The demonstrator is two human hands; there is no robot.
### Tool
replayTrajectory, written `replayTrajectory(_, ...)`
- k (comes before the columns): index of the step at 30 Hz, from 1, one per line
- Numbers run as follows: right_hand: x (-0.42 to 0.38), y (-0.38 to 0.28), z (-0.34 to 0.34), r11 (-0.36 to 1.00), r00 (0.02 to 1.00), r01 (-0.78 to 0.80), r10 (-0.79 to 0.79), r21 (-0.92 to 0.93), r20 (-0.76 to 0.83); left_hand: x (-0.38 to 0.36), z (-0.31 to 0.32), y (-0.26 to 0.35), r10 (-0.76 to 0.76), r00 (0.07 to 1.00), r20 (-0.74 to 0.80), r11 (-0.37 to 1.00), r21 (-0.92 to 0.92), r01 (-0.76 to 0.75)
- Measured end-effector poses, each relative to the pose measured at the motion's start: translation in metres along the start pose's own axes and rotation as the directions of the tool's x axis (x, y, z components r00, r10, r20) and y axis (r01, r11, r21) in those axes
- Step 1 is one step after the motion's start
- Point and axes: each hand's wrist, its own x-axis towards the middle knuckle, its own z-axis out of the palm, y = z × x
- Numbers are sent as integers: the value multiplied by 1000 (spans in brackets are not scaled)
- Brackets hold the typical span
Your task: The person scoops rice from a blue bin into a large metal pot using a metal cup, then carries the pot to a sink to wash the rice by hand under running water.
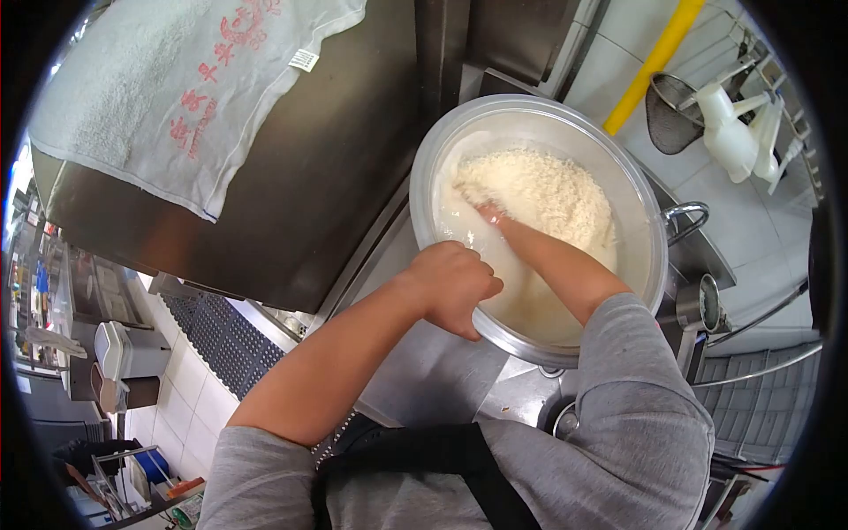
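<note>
A large round metal pot (pixel 640 265) with a wide rim holds white rice (pixel 548 190) in cloudy water (pixel 521 291). The rice is heaped toward the far side, with the water nearer to me. My left hand (pixel 455 287) is closed over the near left part of the rim, its fingers curled. Inside the pot, my right hand (pixel 490 212) reaches into the water at the edge of the rice. Its fingers are under the surface and hidden.
A steel cabinet (pixel 344 132) stands to the left, a printed towel (pixel 177 88) draped over it. On the right wall hang a mesh strainer (pixel 676 115) and white plastic utensils (pixel 733 132). A small metal container (pixel 702 303) stands right of the pot. A perforated mat (pixel 221 340) covers the floor.
</note>
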Motion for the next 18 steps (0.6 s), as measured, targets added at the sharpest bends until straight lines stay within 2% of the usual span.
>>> replayTrajectory(3,-55,-42,-2,988,970,136,-148,70,193,2,2,0,-5,1000,3,1000,7,5)
replayTrajectory(6,-120,-63,-18,985,893,159,-170,62,418,0,4,1,-5,1000,-15,1000,-3,5)
replayTrajectory(8,-163,-66,-32,995,855,96,-66,-32,515,-1,3,2,0,999,-40,1000,-21,-1)
replayTrajectory(10,-199,-61,-47,980,826,2,110,-198,552,-1,2,3,-30,1000,-1,1000,5,30)
replayTrajectory(12,-223,-44,-56,926,812,-57,261,-374,522,-2,-1,3,-19,1000,6,1000,17,19)
replayTrajectory(14,-225,10,-42,822,842,-43,335,-568,422,-1,-1,3,-10,1000,15,1000,25,9)
replayTrajectory(16,-227,50,-68,920,903,-68,221,-386,368,0,1,2,-10,1000,8,1000,0,10)
replayTrajectory(18,-207,139,-42,960,993,-107,115,-260,14,0,3,1,3,1000,0,1000,-6,-3)
